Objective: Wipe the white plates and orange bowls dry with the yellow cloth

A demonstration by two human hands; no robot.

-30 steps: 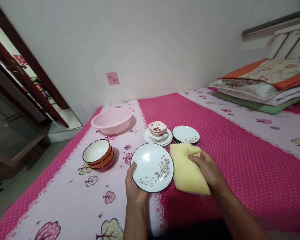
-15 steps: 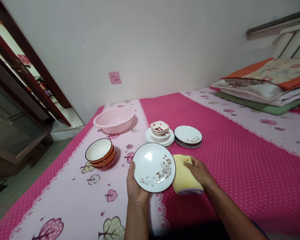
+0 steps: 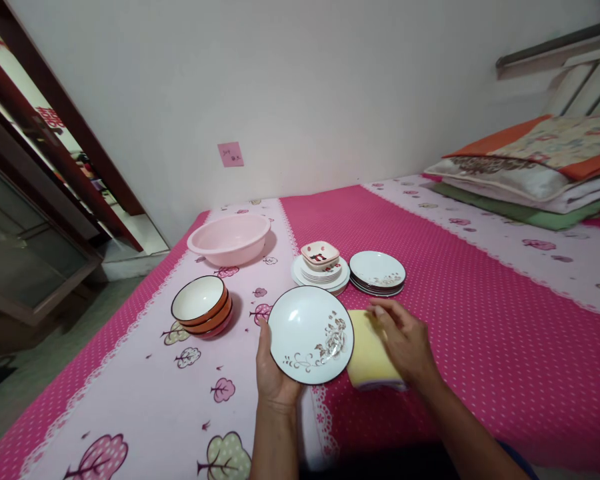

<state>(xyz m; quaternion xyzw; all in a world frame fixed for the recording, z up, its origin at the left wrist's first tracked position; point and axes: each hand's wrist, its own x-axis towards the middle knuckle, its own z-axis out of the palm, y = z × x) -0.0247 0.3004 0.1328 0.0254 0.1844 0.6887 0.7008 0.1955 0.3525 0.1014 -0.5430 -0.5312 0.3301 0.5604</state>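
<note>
My left hand [image 3: 279,377] holds a white plate [image 3: 307,337] by its left and lower edge, tilted toward me. The plate has a dark rim and a brown flower pattern on its right. To its right is a folded yellow cloth [image 3: 373,353], its left side partly covered by the plate. My right hand [image 3: 405,340] is closed at the cloth's upper right, thumb and forefinger near its top edge; the other fingers are curled and partly hidden. Behind are a stack of matching plates [image 3: 377,268] and a stack of white plates [image 3: 300,275] topped by small square bowls [image 3: 320,255].
Orange bowls with white insides [image 3: 200,303] are stacked at the left. A pink basin [image 3: 230,241] stands behind them near the wall. Everything rests on a pink patterned bedspread [image 3: 480,320]. Folded bedding and pillows [image 3: 530,167] lie at the far right.
My right hand has turned and shifted slightly up and right at the cloth, its fingertips now by the top edge. The plate in my left hand has barely moved.
</note>
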